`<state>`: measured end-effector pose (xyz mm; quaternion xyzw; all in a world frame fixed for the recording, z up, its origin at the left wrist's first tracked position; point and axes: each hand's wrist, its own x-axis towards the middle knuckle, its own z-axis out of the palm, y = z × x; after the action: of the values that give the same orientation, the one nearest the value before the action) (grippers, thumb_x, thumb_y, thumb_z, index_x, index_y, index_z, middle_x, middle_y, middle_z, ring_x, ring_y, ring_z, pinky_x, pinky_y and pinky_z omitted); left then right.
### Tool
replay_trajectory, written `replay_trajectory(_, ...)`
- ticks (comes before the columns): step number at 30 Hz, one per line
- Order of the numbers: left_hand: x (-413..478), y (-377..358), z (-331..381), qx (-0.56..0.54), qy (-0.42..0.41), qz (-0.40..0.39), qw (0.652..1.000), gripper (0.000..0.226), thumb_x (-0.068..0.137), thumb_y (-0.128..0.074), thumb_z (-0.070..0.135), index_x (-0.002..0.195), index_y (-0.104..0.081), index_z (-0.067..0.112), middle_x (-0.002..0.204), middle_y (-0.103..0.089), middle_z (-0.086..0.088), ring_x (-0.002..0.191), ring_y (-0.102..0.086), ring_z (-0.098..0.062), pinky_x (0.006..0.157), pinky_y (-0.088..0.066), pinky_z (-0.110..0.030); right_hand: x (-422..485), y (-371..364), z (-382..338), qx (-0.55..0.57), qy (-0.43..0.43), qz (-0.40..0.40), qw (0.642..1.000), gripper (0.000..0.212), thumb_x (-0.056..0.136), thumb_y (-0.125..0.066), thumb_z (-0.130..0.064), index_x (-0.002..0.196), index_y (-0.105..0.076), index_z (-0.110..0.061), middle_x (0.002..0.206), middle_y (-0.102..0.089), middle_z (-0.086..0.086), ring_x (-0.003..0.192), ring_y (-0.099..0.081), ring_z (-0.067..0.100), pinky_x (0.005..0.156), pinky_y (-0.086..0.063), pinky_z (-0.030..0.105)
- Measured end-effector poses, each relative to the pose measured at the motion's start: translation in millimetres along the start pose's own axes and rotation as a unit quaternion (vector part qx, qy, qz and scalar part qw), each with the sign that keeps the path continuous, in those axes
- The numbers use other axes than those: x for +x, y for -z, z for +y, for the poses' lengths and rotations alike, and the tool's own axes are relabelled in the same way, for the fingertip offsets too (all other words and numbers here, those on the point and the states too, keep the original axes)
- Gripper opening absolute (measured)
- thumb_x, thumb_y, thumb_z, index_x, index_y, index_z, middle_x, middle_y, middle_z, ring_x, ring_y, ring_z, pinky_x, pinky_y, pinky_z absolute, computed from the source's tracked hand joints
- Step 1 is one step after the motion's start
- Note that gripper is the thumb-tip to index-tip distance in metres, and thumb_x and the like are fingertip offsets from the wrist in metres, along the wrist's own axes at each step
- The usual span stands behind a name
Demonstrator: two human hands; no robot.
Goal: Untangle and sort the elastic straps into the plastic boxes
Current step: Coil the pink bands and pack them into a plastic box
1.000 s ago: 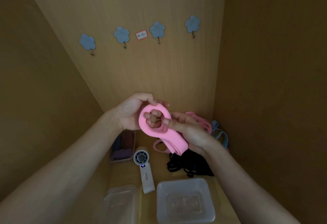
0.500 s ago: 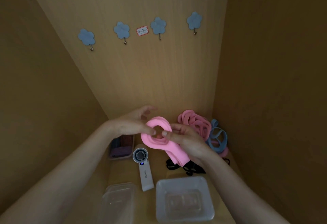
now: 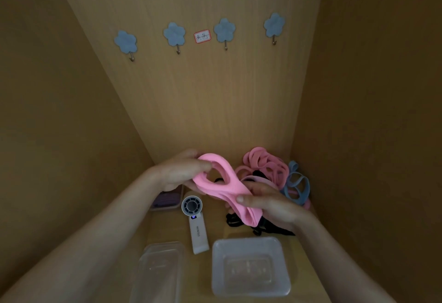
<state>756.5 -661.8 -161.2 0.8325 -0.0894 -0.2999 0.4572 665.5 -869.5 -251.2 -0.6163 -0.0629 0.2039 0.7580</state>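
Note:
A folded pink elastic strap (image 3: 228, 184) is held in the air between both hands. My left hand (image 3: 178, 172) pinches its upper looped end, thumb on top. My right hand (image 3: 266, 203) grips its lower bundled end. Behind them, in the back right corner, lies a tangle of pink straps (image 3: 265, 165) with blue straps (image 3: 297, 184) beside it. Black straps (image 3: 240, 222) lie on the shelf under my right hand. An empty clear plastic box (image 3: 251, 266) stands at the front right and another clear box (image 3: 159, 271) at the front left.
A white hand-held fan (image 3: 195, 219) lies between the boxes and the straps. A small box with purple contents (image 3: 167, 199) sits at the left wall under my left wrist. Wooden walls close in on three sides; several blue flower hooks (image 3: 174, 34) hang on the back wall.
Both hands have lowered with the pink strap and drawn apart, stretching the rolled loop into a longer shape. The pile behind them shows more.

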Motion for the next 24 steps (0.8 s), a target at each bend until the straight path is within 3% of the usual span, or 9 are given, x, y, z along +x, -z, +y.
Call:
replay_trajectory(3, -1, -1, -4, -0.045, 0.018, -0.023, 0.999, 0.026, 0.091, -0.052, -0.005, 0.116, -0.058, -0.004, 0.07, -0.065, -0.005, 0.064, -0.068, -0.017, 0.071, -0.061, -0.041, -3, 9, 10, 0.089, -0.013, -0.041, 0.995, 0.053, 0.086, -0.07, -0.025, 0.13, -0.06, 0.002, 0.115, -0.057, 0.023, 0.105, -0.051, 0.035, 0.095, -0.039, 0.049)
replay_trajectory(8, -1, -6, -8, -0.143, 0.031, -0.036, 0.989, 0.022, 0.092, -0.048, -0.006, 0.107, -0.063, -0.001, 0.073, -0.063, -0.008, 0.064, -0.067, -0.019, 0.062, -0.061, -0.036, -7, 13, 21, 0.267, 0.003, -0.068, 0.961, 0.059, 0.082, -0.067, -0.014, 0.137, -0.054, 0.005, 0.117, -0.061, 0.021, 0.101, -0.061, 0.028, 0.088, -0.049, 0.039)
replay_trajectory(12, 2, -14, -10, -0.209, 0.054, -0.006, 0.976, 0.021, 0.093, -0.044, -0.002, 0.107, -0.059, 0.0, 0.068, -0.064, -0.006, 0.059, -0.067, -0.016, 0.052, -0.056, -0.029, -3, 3, 33, 0.398, 0.049, 0.012, 0.916, 0.057, 0.069, -0.088, -0.014, 0.12, -0.069, 0.0, 0.113, -0.067, 0.019, 0.095, -0.068, 0.026, 0.077, -0.055, 0.033)
replay_trajectory(14, 3, -17, -12, -0.205, 0.054, 0.016, 0.977, 0.017, 0.094, -0.046, 0.0, 0.103, -0.059, 0.002, 0.067, -0.065, -0.005, 0.06, -0.067, -0.015, 0.052, -0.056, -0.029, 0, -2, 42, 0.444, 0.052, 0.067, 0.892, 0.06, 0.062, -0.094, -0.015, 0.116, -0.071, -0.001, 0.117, -0.066, 0.021, 0.099, -0.067, 0.029, 0.085, -0.054, 0.037)
replay_trajectory(17, 4, -18, -17, -0.202, 0.051, 0.049, 0.977, 0.014, 0.094, -0.047, 0.0, 0.101, -0.059, 0.003, 0.072, -0.063, -0.006, 0.06, -0.068, -0.015, 0.055, -0.056, -0.03, 2, -7, 52, 0.504, 0.054, 0.1, 0.856, 0.057, 0.074, -0.079, -0.003, 0.128, -0.062, 0.005, 0.128, -0.061, 0.024, 0.11, -0.065, 0.033, 0.104, -0.044, 0.041)
replay_trajectory(19, 1, -19, -20, -0.23, 0.049, 0.047, 0.971, 0.017, 0.094, -0.048, -0.003, 0.106, -0.06, -0.001, 0.08, -0.063, -0.01, 0.063, -0.069, -0.017, 0.057, -0.058, -0.032, 1, -10, 53, 0.534, 0.063, 0.122, 0.834, 0.064, 0.079, -0.073, 0.003, 0.139, -0.05, 0.007, 0.132, -0.058, 0.025, 0.111, -0.063, 0.033, 0.105, -0.044, 0.039)
replay_trajectory(21, -5, -25, -23, -0.266, 0.033, 0.012, 0.963, 0.026, 0.092, -0.046, -0.007, 0.112, -0.062, -0.002, 0.082, -0.069, -0.011, 0.069, -0.071, -0.021, 0.058, -0.058, -0.033, 1, -16, 48, 0.558, 0.081, 0.122, 0.817, 0.08, 0.067, -0.085, 0.006, 0.139, -0.05, 0.009, 0.132, -0.06, 0.025, 0.11, -0.065, 0.032, 0.094, -0.055, 0.037)
replay_trajectory(23, -10, -33, -24, -0.286, 0.014, -0.015, 0.958, 0.033, 0.091, -0.046, -0.008, 0.117, -0.064, 0.001, 0.087, -0.072, -0.01, 0.074, -0.071, -0.023, 0.057, -0.058, -0.034, 2, -22, 45, 0.575, 0.086, 0.099, 0.807, 0.075, 0.059, -0.088, 0.008, 0.129, -0.06, 0.01, 0.134, -0.059, 0.025, 0.115, -0.065, 0.034, 0.093, -0.057, 0.039)
replay_trajectory(24, -10, -38, -25, -0.295, 0.004, -0.022, 0.955, 0.035, 0.09, -0.047, -0.008, 0.118, -0.065, 0.003, 0.093, -0.072, -0.012, 0.08, -0.07, -0.024, 0.058, -0.058, -0.035, 2, -25, 42, 0.578, 0.09, 0.085, 0.807, 0.066, 0.064, -0.083, 0.009, 0.127, -0.062, 0.01, 0.138, -0.057, 0.026, 0.124, -0.06, 0.035, 0.101, -0.052, 0.041)
